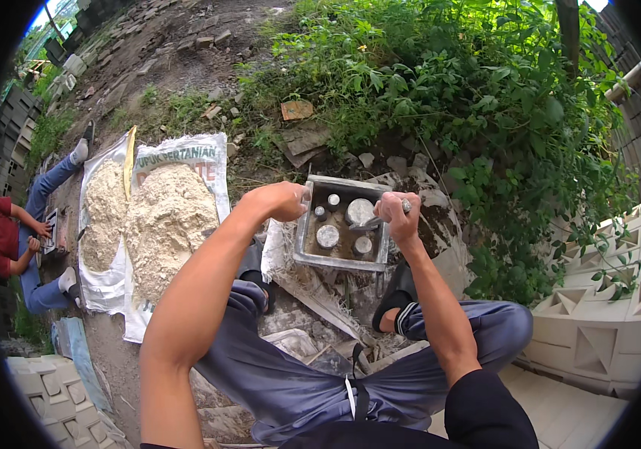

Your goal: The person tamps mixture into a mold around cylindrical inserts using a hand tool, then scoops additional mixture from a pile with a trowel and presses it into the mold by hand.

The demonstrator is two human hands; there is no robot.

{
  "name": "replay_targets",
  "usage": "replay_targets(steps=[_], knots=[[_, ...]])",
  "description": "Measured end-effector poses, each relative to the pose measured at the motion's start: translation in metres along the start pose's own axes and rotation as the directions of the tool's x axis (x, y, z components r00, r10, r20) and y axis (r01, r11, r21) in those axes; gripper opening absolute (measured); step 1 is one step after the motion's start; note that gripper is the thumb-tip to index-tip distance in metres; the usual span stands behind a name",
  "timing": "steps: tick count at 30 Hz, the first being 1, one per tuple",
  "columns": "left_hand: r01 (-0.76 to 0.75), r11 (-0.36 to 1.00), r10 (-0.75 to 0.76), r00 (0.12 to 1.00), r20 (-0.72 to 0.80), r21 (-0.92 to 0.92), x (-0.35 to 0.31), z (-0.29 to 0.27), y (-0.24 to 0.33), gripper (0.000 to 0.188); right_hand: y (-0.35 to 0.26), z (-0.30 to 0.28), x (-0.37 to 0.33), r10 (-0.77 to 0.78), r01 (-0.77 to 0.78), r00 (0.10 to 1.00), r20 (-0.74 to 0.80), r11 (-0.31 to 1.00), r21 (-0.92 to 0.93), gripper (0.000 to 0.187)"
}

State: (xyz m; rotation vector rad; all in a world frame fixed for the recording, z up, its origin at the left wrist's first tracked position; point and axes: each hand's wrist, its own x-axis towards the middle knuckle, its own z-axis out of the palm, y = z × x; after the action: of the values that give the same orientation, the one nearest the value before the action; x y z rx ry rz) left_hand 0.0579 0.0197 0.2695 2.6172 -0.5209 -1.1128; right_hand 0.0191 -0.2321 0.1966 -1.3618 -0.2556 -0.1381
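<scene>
Two hands work at a square grey mould (309, 232) on the ground between the person's feet; the left hand (281, 200) is closed over the mould's left rim; the right hand (397, 212) is closed round a metal tool (371, 222) whose tip reaches inward over round pegs (328, 236) standing in the mould; well to the left of the left hand lies a pale heap of sand (163, 217) on white sacks (103, 288); beyond it another person (13, 239) crouches; to the right of the right hand stand stacked white patterned blocks (605, 314).
</scene>
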Motion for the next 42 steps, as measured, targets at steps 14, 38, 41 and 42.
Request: replay_targets(steps=[14, 38, 41, 42], knots=[[-0.024, 1.000, 0.024, 1.000, -0.020, -0.015, 0.002, 0.000, 0.001, 0.041, 0.039, 0.008, -0.012, 0.002, 0.025, 0.994, 0.108, 0.968, -0.251, 0.032], [-0.073, 0.996, 0.068, 0.993, -0.100, -0.052, -0.004, -0.010, 0.005, 0.041, 0.022, 0.036, 0.017, 0.187, -0.301, 0.807, -0.560, 0.946, -0.118, 0.040], [-0.124, 0.992, 0.121, 0.990, -0.074, -0.035, 0.000, -0.016, 0.027, 0.041, 0.073, 0.004, -0.005, 0.148, -0.235, 0.826, -0.544, 0.968, -0.093, 0.037], [-0.100, 0.995, 0.099, 0.993, -0.064, -0.018, 0.000, -0.007, 0.014, 0.040, 0.073, 0.017, -0.011, 0.193, -0.253, 0.838, -0.510, 0.966, -0.051, 0.037]])
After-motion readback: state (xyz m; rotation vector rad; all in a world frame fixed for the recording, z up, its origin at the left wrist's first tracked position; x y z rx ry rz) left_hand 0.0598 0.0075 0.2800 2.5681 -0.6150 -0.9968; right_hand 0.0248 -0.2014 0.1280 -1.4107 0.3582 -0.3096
